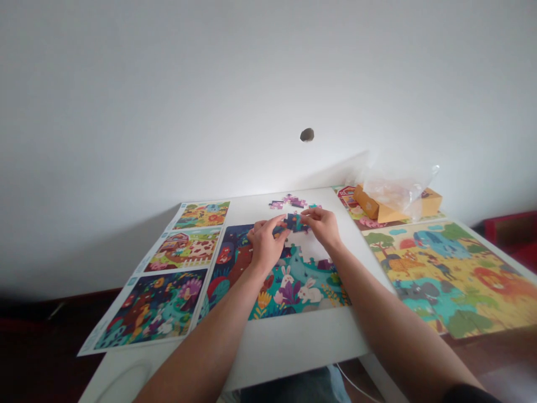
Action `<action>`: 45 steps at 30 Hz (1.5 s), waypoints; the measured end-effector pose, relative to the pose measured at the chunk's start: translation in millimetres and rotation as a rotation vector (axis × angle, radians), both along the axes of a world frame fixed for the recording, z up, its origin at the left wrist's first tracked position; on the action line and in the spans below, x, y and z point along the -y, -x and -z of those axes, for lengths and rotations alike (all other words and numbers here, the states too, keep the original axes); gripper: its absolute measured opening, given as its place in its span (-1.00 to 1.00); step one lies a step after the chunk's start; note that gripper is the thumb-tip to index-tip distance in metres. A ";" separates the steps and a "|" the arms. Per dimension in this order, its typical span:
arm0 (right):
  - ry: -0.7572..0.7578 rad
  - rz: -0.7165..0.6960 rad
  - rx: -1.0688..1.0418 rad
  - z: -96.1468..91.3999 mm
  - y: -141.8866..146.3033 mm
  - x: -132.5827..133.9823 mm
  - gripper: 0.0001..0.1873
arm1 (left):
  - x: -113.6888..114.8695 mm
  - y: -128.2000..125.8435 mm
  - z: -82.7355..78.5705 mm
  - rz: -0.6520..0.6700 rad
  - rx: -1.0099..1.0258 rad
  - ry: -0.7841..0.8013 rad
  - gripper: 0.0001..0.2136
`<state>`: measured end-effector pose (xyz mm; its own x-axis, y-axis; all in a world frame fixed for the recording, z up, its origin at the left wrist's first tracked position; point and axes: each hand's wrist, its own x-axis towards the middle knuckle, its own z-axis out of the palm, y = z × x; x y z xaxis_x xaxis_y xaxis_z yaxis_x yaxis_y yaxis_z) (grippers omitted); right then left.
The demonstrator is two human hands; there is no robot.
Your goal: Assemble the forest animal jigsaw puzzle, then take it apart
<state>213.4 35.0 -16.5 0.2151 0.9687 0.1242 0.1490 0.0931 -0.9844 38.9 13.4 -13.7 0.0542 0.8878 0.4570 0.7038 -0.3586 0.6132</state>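
Note:
A partly assembled jigsaw puzzle (300, 280) of a night forest with rabbits lies on the white table, a gap in its upper right. Over that gap my hands hold a small dark blue and teal puzzle section (296, 222) between them. My left hand (267, 240) pinches its left side, fingers closed. On its right edge, my right hand (321, 225) grips with thumb and fingertips. Loose purple and pink puzzle pieces (296, 201) lie beyond my hands. My fingers cover part of the held section.
On the left lies a reference sheet (182, 252) with three pictures. To the right is a safari puzzle (453, 280). Behind it, an orange box (377, 207) holds a clear plastic bag (396, 187). The wall (210, 112) borders the table's far edge.

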 end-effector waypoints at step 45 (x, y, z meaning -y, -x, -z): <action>-0.098 -0.213 0.129 -6.7 5.2 7.6 -0.75 | -10.5 2.2 9.8 0.128 0.360 0.031 -0.84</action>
